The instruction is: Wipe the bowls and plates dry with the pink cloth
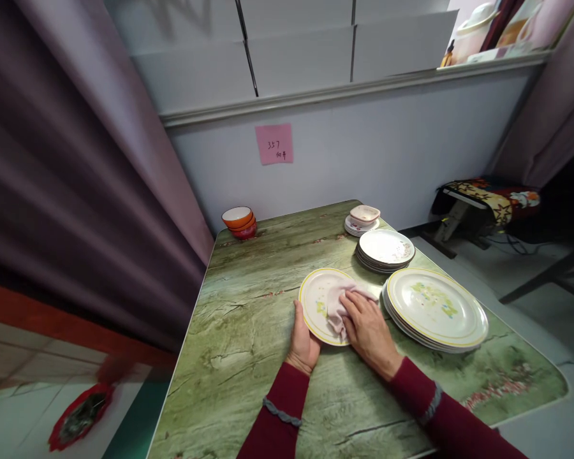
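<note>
A round white plate (pixel 320 295) with a yellow rim and a yellow-green floral print is over the middle of the green table. My left hand (pixel 303 341) grips it at the lower left edge, thumb along the rim and the other fingers hidden beneath. On the plate's right side lies a crumpled pale pink cloth (pixel 335 308). My right hand (pixel 369 328) presses the cloth against the plate's face, fingers bent over it. Just right of that hand sits a stack of large oval plates (pixel 435 306) with a matching print.
Dark-rimmed plates (pixel 386 247) are stacked behind the oval ones. Farther back, a small square dish (pixel 365 214) tops small plates (pixel 351 227). Orange and red bowls (pixel 239 220) stand at the back left corner of the table (pixel 239 363). A curtain (pixel 100 140) hangs left.
</note>
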`<state>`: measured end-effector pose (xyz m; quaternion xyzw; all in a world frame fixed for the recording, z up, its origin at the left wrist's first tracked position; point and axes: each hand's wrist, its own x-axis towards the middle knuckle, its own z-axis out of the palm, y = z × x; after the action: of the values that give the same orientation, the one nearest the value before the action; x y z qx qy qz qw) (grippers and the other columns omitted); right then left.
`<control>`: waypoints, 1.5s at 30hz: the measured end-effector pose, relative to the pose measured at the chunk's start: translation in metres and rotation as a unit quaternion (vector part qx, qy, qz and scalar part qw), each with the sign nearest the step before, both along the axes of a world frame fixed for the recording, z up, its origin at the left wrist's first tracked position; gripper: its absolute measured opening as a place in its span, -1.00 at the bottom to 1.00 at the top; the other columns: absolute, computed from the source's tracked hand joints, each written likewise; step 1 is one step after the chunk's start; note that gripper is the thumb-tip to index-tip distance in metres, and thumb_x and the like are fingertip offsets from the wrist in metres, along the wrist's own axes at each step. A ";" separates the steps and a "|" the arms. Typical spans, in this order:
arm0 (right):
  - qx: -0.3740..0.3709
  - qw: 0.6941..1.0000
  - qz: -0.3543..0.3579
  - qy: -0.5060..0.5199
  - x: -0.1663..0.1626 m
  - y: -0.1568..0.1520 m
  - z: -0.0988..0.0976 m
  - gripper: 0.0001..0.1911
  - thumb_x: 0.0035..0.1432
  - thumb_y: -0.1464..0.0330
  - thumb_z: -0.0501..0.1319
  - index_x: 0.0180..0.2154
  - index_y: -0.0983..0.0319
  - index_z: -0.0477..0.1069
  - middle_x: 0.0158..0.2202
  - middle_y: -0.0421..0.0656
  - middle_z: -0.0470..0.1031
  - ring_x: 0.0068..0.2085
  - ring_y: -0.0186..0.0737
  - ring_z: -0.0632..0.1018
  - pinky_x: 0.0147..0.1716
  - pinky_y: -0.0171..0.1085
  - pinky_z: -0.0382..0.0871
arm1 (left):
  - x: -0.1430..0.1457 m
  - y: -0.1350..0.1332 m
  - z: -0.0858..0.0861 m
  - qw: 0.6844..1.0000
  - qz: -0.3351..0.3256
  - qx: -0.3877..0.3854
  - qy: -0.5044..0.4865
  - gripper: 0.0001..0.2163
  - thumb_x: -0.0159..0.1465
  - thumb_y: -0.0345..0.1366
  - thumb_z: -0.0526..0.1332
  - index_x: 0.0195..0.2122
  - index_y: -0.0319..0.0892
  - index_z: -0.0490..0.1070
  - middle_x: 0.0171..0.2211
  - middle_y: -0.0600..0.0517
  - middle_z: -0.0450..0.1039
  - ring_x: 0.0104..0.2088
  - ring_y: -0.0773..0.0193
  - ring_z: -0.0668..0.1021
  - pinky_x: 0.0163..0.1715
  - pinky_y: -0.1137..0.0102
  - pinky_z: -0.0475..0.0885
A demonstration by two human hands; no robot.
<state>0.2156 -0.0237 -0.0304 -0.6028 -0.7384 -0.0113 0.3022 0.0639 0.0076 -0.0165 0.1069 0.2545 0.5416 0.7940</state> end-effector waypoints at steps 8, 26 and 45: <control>0.017 0.981 0.182 0.072 -0.053 -0.006 0.014 -0.48 0.21 0.52 0.05 0.20 0.23 0.32 0.19 0.04 0.41 0.22 -0.01 0.37 0.20 0.09 0.25 | -0.007 -0.005 0.005 0.996 -0.076 -0.039 -0.021 -0.38 0.37 0.16 -0.01 0.07 -0.31 0.50 0.07 -0.25 0.53 0.17 -0.02 0.50 0.22 0.14 0.36; 0.009 0.989 0.143 0.027 -0.032 -0.019 0.020 -0.58 0.24 0.51 0.10 0.12 0.22 0.39 0.17 0.04 0.43 0.20 0.03 0.39 0.15 0.07 0.31 | -0.005 -0.005 0.009 0.999 -0.018 -0.028 -0.017 -0.34 0.38 0.16 -0.06 0.12 -0.35 0.45 0.08 -0.28 0.52 0.21 -0.03 0.45 0.25 0.10 0.31; 0.039 0.988 0.139 0.062 -0.018 0.011 -0.001 -0.59 0.27 0.50 0.08 0.11 0.17 0.42 0.12 0.01 0.48 0.19 0.00 0.41 0.15 0.10 0.32 | -0.011 0.022 0.001 0.989 0.149 0.015 0.004 -0.44 0.42 0.08 -0.06 0.26 -0.15 0.34 0.19 -0.15 0.45 0.20 0.07 0.47 0.19 0.19 0.37</control>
<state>0.1978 -0.0125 -0.0314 -0.4817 -0.7939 0.0393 0.3690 0.0525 0.0300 -0.0153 0.0818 0.2622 0.6576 0.7015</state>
